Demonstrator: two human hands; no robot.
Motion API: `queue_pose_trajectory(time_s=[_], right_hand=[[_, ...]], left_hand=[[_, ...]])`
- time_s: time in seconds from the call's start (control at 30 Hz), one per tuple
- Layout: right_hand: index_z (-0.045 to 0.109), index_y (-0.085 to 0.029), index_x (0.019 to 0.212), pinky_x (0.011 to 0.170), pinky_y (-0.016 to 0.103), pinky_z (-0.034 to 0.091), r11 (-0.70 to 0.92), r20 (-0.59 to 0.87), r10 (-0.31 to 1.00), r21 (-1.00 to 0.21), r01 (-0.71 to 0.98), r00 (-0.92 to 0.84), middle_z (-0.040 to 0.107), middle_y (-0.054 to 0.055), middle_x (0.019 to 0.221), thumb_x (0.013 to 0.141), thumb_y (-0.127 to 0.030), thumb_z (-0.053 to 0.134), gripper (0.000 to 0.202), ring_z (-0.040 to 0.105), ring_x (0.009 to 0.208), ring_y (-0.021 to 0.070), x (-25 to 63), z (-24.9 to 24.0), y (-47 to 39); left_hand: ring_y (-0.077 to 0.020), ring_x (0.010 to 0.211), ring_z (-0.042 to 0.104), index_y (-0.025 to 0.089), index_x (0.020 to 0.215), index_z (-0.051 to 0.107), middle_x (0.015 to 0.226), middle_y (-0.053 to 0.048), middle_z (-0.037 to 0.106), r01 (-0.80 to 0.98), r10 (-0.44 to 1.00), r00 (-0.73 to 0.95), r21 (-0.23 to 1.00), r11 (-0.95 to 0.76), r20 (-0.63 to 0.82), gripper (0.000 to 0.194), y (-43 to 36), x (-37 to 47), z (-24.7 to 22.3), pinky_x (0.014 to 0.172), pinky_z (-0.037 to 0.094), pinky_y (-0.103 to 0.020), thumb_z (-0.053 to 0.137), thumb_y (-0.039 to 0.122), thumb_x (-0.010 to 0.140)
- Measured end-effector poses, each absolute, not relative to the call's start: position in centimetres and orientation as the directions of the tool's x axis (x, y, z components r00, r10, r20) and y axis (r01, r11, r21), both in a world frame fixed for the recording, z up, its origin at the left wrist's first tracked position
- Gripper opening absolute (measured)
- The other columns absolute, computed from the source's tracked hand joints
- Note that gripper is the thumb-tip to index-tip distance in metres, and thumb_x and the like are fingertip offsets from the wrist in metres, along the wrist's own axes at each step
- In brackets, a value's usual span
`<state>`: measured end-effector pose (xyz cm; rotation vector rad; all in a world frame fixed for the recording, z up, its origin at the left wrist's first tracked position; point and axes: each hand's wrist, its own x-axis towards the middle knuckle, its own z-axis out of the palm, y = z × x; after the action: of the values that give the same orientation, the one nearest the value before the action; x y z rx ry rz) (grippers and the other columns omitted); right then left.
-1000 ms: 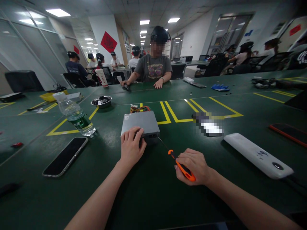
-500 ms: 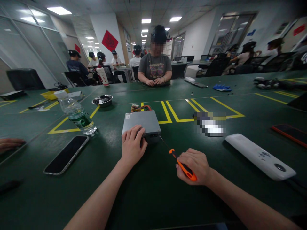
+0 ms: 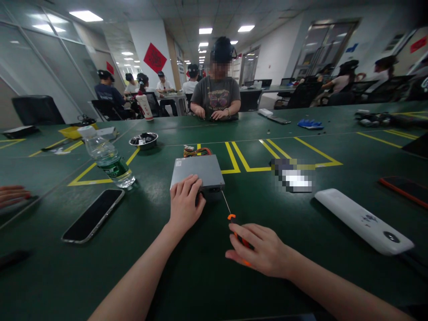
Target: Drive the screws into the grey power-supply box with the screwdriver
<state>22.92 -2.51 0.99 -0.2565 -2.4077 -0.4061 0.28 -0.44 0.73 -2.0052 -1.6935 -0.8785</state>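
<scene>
A grey computer power supply (image 3: 203, 168) lies flat on the green table, a bundle of coloured cables (image 3: 197, 152) behind it. My left hand (image 3: 186, 198) grips its near left corner, fingers over the top and thumb down the front side. In my right hand (image 3: 257, 247) is an orange and black screwdriver (image 3: 231, 217), the handle partly hidden by the fingers. Its thin shaft points up and to the left. The tip meets the front right corner of the power supply; any screw there is too small to see.
To the left are a smartphone (image 3: 93, 216), a water bottle (image 3: 112, 162) and a metal bowl (image 3: 143, 140) of small dark parts. A long white device (image 3: 363, 218) lies right. Another person's hand (image 3: 13, 196) rests at the left edge; a person (image 3: 216, 91) sits opposite.
My right hand has moved left and lower, its fingers loosened around the handle, and the screwdriver stands steeper. My left hand and the power supply stay put.
</scene>
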Motion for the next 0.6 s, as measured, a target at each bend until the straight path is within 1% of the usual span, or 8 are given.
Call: queue_pose_trajectory(time_s=[0.07, 0.13, 0.23, 0.3, 0.37, 0.47, 0.53, 0.6], right_hand=[[0.059, -0.01, 0.093, 0.061, 0.027, 0.052, 0.951, 0.639, 0.106, 0.159, 0.266, -0.762, 0.063, 0.016, 0.096, 0.084, -0.028, 0.049, 0.023, 0.061, 0.076, 0.0186, 22.9, 1.0, -2.7], [0.058, -0.009, 0.096, 0.064, 0.027, 0.052, 0.961, 0.625, 0.106, 0.137, 0.242, -0.773, 0.061, 0.017, 0.099, 0.083, -0.026, 0.046, 0.025, 0.062, 0.079, 0.0189, 23.0, 1.0, -2.7], [0.058, -0.012, 0.1, 0.065, 0.029, 0.051, 0.956, 0.633, 0.049, 0.196, 0.22, -0.773, 0.061, 0.018, 0.1, 0.082, -0.024, 0.05, 0.023, 0.061, 0.074, 0.0174, 23.5, 1.1, -2.4], [0.058, -0.013, 0.099, 0.062, 0.03, 0.05, 0.94, 0.663, 0.017, 0.244, 0.238, -0.748, 0.061, 0.019, 0.101, 0.083, -0.022, 0.051, 0.021, 0.059, 0.065, 0.0149, 23.9, 1.2, -2.1], [0.058, -0.013, 0.096, 0.059, 0.03, 0.049, 0.926, 0.696, 0.018, 0.258, 0.274, -0.717, 0.061, 0.019, 0.102, 0.084, -0.022, 0.049, 0.018, 0.057, 0.062, 0.0136, 24.3, 1.3, -2.0], [0.058, -0.012, 0.093, 0.065, 0.03, 0.051, 0.929, 0.711, 0.04, 0.233, 0.289, -0.702, 0.062, 0.019, 0.101, 0.086, -0.022, 0.046, 0.017, 0.06, 0.077, 0.0174, 24.4, 1.6, -2.0], [0.057, -0.011, 0.096, 0.071, 0.032, 0.052, 0.942, 0.7, 0.028, 0.22, 0.252, -0.713, 0.062, 0.018, 0.097, 0.087, -0.025, 0.041, 0.024, 0.06, 0.09, 0.021, 24.4, 1.6, -2.1], [0.056, -0.008, 0.102, 0.073, 0.033, 0.053, 0.957, 0.685, 0.012, 0.203, 0.207, -0.729, 0.062, 0.018, 0.095, 0.086, -0.025, 0.038, 0.03, 0.058, 0.096, 0.0232, 24.2, 1.6, -2.3]], left_hand=[[-0.0239, 0.117, 0.045, 0.022, 0.112, 0.05, 0.122, -0.007, 0.055, 0.972, 0.74, 0.084, 0.109, -0.209, 0.668, 0.033, -0.4, 0.3, 0.7, 0.093, 0.032, -0.041, 0.048, 0.019, 0.079], [-0.0238, 0.117, 0.045, 0.022, 0.112, 0.05, 0.123, -0.007, 0.055, 0.972, 0.74, 0.083, 0.11, -0.209, 0.668, 0.033, -0.5, 0.2, 0.7, 0.093, 0.032, -0.041, 0.048, 0.019, 0.079], [-0.0236, 0.116, 0.046, 0.022, 0.112, 0.05, 0.122, -0.007, 0.054, 0.972, 0.741, 0.086, 0.107, -0.21, 0.666, 0.033, -0.5, 0.2, 0.8, 0.093, 0.032, -0.041, 0.048, 0.019, 0.079], [-0.0236, 0.116, 0.046, 0.022, 0.112, 0.05, 0.122, -0.007, 0.055, 0.972, 0.74, 0.089, 0.103, -0.21, 0.666, 0.032, -0.5, 0.2, 0.8, 0.093, 0.032, -0.041, 0.048, 0.019, 0.08], [-0.0236, 0.116, 0.045, 0.022, 0.112, 0.05, 0.122, -0.007, 0.055, 0.972, 0.739, 0.09, 0.102, -0.211, 0.668, 0.032, -0.5, 0.3, 0.7, 0.093, 0.032, -0.04, 0.048, 0.019, 0.08], [-0.0238, 0.116, 0.045, 0.022, 0.112, 0.05, 0.123, -0.007, 0.054, 0.972, 0.742, 0.088, 0.107, -0.211, 0.665, 0.033, -0.5, 0.2, 0.7, 0.093, 0.032, -0.041, 0.048, 0.019, 0.079], [-0.0239, 0.116, 0.045, 0.022, 0.111, 0.05, 0.123, -0.008, 0.054, 0.972, 0.745, 0.084, 0.109, -0.207, 0.662, 0.032, -0.5, 0.2, 0.7, 0.093, 0.032, -0.041, 0.048, 0.019, 0.08], [-0.0237, 0.116, 0.046, 0.022, 0.111, 0.05, 0.123, -0.008, 0.054, 0.973, 0.745, 0.082, 0.109, -0.205, 0.662, 0.032, -0.5, 0.3, 0.8, 0.093, 0.031, -0.041, 0.048, 0.019, 0.08]])
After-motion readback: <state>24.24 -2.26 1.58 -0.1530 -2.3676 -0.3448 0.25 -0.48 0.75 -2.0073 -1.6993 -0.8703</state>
